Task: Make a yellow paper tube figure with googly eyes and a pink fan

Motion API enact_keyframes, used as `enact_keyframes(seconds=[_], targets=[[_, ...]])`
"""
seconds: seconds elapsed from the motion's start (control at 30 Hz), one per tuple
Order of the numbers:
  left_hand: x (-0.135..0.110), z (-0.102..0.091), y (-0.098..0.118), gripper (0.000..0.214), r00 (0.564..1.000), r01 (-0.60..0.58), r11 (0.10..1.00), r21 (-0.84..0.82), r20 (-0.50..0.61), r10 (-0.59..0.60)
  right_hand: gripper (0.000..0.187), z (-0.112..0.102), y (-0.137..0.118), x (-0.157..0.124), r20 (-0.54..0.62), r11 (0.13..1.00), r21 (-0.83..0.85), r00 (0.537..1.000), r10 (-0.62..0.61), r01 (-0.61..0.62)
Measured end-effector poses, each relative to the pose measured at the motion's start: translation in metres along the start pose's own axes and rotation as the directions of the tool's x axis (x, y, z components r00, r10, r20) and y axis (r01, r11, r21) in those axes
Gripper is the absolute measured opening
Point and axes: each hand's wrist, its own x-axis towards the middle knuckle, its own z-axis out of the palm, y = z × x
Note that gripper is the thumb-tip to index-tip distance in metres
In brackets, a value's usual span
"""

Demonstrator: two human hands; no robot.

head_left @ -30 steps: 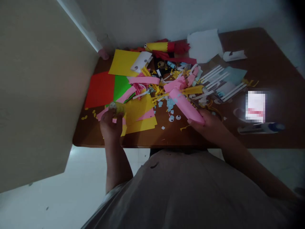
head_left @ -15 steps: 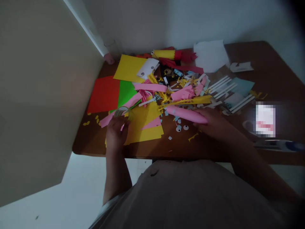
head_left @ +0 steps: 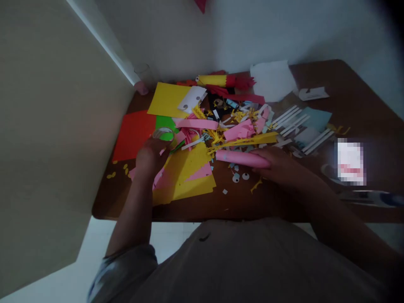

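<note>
Pink paper tube [head_left: 238, 158]: probably light, crushable; grip ends softly | right hand [head_left: 275, 163]: fingers wrap one end | left hand [head_left: 150, 156], tube's left: fingers grasp tape roll [head_left: 172, 142]

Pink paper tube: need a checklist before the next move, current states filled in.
1. Pink paper tube held by the right hand: ok.
2. Tape roll held by the left hand: ok.
3. Tape's free end located: cannot tell, too dim and small.
4. Both paper eyes apart from the hands: ok, lying on the table.
5. Tabletop around the tube free of scraps: not ok, blue paper scraps lie beside it.
</note>
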Motion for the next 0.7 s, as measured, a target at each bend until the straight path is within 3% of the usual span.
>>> enact_keyframes(seconds=[0.13,0.3,0.37,0.43,0.53,0.6,0.7], targets=[[0.031,0.006,0.010,0.038,0.998,0.050,0.998,0.038,0.036,-0.052,0.039,-0.001,-0.003,0.003,0.027,0.998,0.056,0.999,-0.037,0.036],[0.041,0.017,0.041,0.038,0.996,0.079,0.992,0.100,0.043,-0.084,0.041,0.001,0.000,0.002,0.053,0.998,0.041,0.998,-0.041,0.039],[0.044,0.024,0.057,0.035,0.998,0.024,0.994,0.104,0.053,-0.030,0.042,0.002,0.001,0.002,0.050,0.999,0.034,0.998,-0.023,0.022],[0.049,0.031,0.071,0.029,0.990,-0.067,0.992,0.108,0.131,0.053,0.043,0.002,0.000,0.002,0.047,1.000,0.028,0.999,-0.005,0.003],[0.059,0.039,0.082,0.014,0.973,-0.117,0.983,0.143,0.213,0.085,0.043,0.001,-0.002,0.002,0.063,0.999,0.035,0.998,0.004,-0.006],[0.065,0.040,0.082,0.015,0.978,-0.109,0.982,0.152,0.195,0.078,0.041,-0.001,-0.004,0.002,0.073,0.999,0.052,0.997,-0.005,0.001],[0.067,0.037,0.078,0.021,0.988,-0.120,0.993,0.019,0.098,0.118,0.041,0.000,-0.004,-0.001,0.055,0.999,0.047,0.998,-0.007,0.004]])
